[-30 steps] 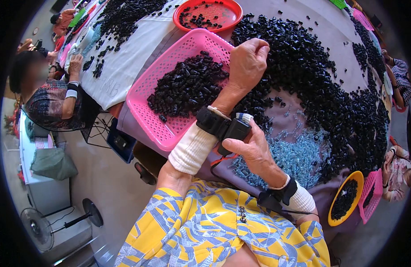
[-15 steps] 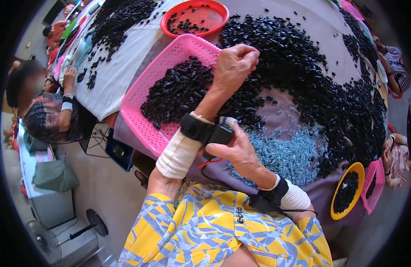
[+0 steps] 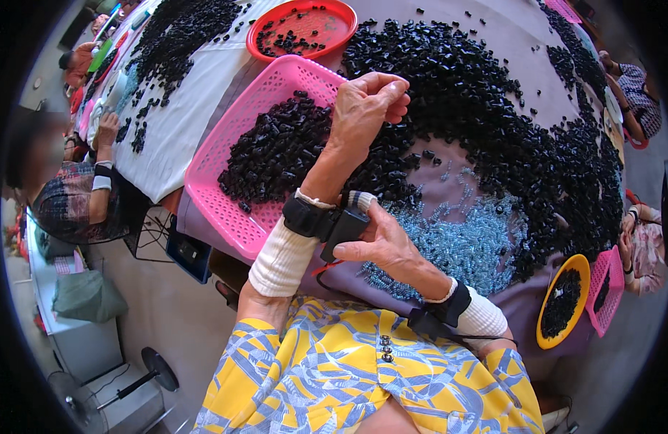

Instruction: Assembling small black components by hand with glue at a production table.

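Observation:
My left hand is raised over the edge of the pink perforated basket, its fingers curled loosely inward with nothing visible in them. On that wrist, over a white knitted cuff, sits a black strap with a small black box. My right hand grips this box, thumb on the near side and fingers around the far side. Small black pieces fill much of the basket. Just beyond my right hand lies a pile of small clear-blue pieces.
A large heap of black pieces spreads over the cloth-covered table. A red tray stands at the back; a yellow bowl and another pink basket sit at the right edge. Other people work left and right. A fan stands lower left.
The whole view has shifted slightly. My left hand's fingers have loosened a little and its wrist has turned somewhat. My right hand keeps its grip on the black box.

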`<state>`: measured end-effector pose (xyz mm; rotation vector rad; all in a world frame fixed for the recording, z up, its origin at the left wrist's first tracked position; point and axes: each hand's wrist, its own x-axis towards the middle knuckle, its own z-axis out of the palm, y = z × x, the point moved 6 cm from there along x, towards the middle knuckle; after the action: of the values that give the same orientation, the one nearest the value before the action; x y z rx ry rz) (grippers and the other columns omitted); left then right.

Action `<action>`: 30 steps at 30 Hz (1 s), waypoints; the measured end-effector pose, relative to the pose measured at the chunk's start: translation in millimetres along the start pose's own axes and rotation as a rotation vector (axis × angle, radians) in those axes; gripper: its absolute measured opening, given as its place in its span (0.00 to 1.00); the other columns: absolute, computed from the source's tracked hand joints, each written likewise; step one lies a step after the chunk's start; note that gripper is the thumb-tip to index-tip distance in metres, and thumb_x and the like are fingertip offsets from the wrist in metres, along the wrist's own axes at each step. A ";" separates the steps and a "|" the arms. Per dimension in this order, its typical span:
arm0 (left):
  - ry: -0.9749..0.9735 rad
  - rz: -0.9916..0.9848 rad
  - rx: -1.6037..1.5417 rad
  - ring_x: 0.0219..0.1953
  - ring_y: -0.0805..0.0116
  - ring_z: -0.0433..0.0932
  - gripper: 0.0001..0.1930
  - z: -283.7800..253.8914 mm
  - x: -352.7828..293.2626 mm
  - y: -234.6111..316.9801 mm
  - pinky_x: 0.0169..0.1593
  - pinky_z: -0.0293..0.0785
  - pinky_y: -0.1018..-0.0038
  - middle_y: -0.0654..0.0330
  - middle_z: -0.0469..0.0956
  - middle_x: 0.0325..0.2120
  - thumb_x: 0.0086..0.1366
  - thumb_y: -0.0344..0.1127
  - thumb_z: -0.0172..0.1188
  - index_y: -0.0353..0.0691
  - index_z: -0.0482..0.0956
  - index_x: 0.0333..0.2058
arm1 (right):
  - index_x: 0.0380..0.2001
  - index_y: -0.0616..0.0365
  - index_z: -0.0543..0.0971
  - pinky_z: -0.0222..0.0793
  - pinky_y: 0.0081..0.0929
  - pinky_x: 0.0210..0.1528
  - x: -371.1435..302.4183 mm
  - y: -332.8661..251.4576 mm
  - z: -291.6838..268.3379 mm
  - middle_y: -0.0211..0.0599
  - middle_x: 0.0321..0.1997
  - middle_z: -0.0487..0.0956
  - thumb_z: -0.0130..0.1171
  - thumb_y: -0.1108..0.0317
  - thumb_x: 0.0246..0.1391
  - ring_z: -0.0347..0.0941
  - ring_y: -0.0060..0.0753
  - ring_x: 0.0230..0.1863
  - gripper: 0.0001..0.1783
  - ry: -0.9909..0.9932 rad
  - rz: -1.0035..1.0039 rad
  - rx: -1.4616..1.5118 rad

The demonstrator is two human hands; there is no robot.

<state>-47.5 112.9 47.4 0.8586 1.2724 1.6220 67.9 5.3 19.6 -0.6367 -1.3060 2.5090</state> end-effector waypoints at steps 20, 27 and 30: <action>-0.092 -0.297 -0.263 0.29 0.72 0.78 0.10 2.0 -44.4 -32.9 0.36 0.77 0.75 0.60 0.79 0.28 0.64 0.35 0.54 0.35 0.77 0.40 | 0.32 0.61 0.79 0.67 0.17 0.30 -13.5 -81.5 -168.0 0.24 0.24 0.76 0.60 0.70 0.49 0.70 0.13 0.27 0.08 0.551 -0.293 -0.565; -0.097 -0.362 -0.272 0.29 0.72 0.78 0.10 0.5 -67.9 -48.9 0.36 0.76 0.75 0.60 0.79 0.28 0.64 0.35 0.54 0.35 0.77 0.40 | 0.25 0.62 0.74 0.67 0.33 0.27 9.9 -74.6 -167.4 0.40 0.24 0.75 0.59 0.72 0.41 0.72 0.43 0.25 0.06 0.458 -0.344 -1.336; -0.104 -0.375 -0.275 0.29 0.73 0.78 0.10 0.8 -75.6 -54.1 0.36 0.76 0.75 0.60 0.79 0.28 0.64 0.35 0.54 0.35 0.76 0.40 | 0.26 0.59 0.75 0.68 0.35 0.35 20.5 -77.5 -157.4 0.40 0.28 0.74 0.60 0.71 0.42 0.73 0.43 0.32 0.07 0.480 -0.392 -1.602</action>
<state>-6.5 48.0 -5.1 0.4927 1.0352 1.3895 126.9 170.4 -1.7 -0.9446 -2.5904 0.5079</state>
